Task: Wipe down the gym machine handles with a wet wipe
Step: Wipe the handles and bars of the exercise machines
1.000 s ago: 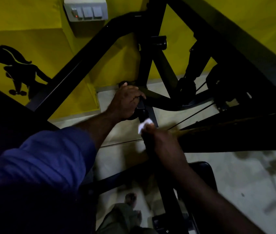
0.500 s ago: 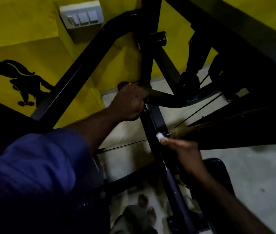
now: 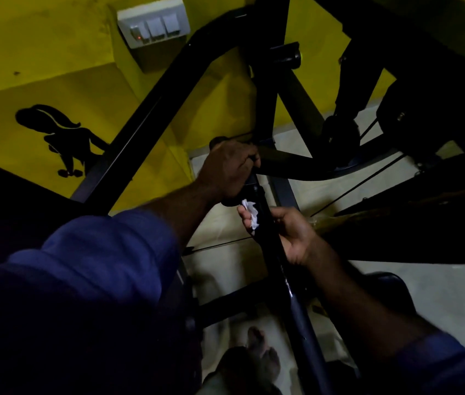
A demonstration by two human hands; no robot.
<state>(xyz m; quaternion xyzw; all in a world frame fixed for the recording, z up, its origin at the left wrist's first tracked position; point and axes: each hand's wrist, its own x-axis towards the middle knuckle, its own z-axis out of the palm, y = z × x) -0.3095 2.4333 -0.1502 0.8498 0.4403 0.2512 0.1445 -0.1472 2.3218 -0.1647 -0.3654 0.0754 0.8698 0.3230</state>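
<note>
In the middle of the frame the left hand (image 3: pixel 227 171) is clamped around a black handle (image 3: pixel 216 142) of the gym machine, most likely to steady it. Just below it, the right hand (image 3: pixel 294 233) is curled around the long black bar (image 3: pixel 291 297) that runs toward the lower middle. The crumpled white wipe (image 3: pixel 250 213) is pinched between its fingertips and the bar, probably so it presses on the metal and can slide along it
</note>
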